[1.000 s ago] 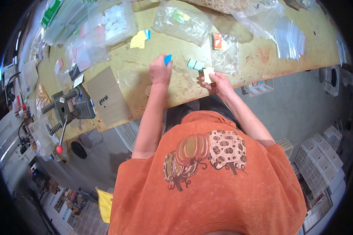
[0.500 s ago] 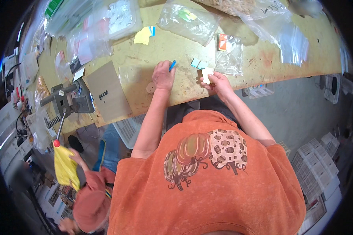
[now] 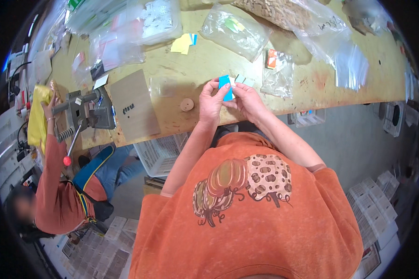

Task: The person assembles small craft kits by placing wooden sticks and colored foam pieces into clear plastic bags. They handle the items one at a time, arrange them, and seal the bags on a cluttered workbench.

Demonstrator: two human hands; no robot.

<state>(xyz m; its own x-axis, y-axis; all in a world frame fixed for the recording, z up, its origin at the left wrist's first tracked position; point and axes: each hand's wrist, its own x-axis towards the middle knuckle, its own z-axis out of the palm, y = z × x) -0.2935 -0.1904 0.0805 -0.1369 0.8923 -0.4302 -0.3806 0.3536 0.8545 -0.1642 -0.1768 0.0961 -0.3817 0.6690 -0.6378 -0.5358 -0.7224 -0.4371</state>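
Head view, bright-blue rect. card point(image 3: 224, 81), white pc. point(image 3: 232, 81) alongside, in both hands point(image 3: 211, 103)

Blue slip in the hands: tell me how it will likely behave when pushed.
The blue slip is probably light, being small and paper-like. It seems mildly stiff, since its sides run straight, though a firm push might bend it.

The long card point(image 3: 224, 87) is bright blue, the small card point(image 3: 233, 81) white. The surface point(image 3: 195, 65) is yellow-green, mottled with reddish stains. The orange shirt point(image 3: 246, 242) bears printed pumpkins point(image 3: 271, 174), one cream with brown spots. The round knob point(image 3: 67, 161) is red, the flat sheet point(image 3: 137, 100) grey-brown.
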